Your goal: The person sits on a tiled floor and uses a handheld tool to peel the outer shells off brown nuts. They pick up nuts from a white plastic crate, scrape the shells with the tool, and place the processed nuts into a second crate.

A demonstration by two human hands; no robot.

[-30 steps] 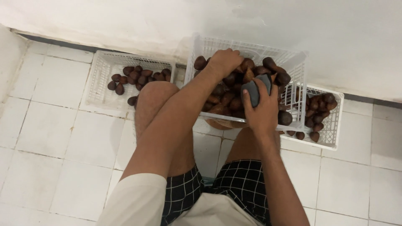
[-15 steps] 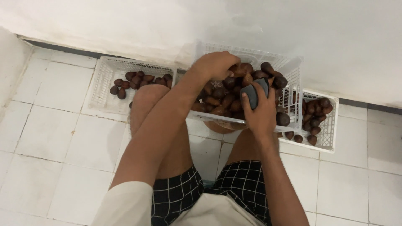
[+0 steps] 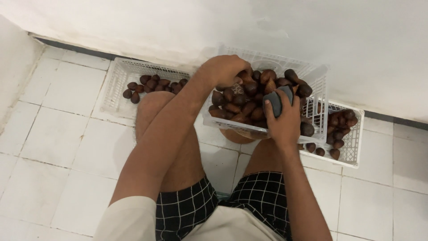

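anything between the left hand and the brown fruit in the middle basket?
Nothing visible. The left hand already rests on the brown fruit heaped in the middle basket. The right hand, holding a dark grey object, is beside it, not across.

Bare tiled floor [image 3: 67, 147] at left (open passage); white baskets [image 3: 117, 85] crowding the wall [image 3: 347, 49].

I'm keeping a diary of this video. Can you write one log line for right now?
left hand: in fruit | right hand: holds grey tool | middle basket: full | side baskets: some fruit
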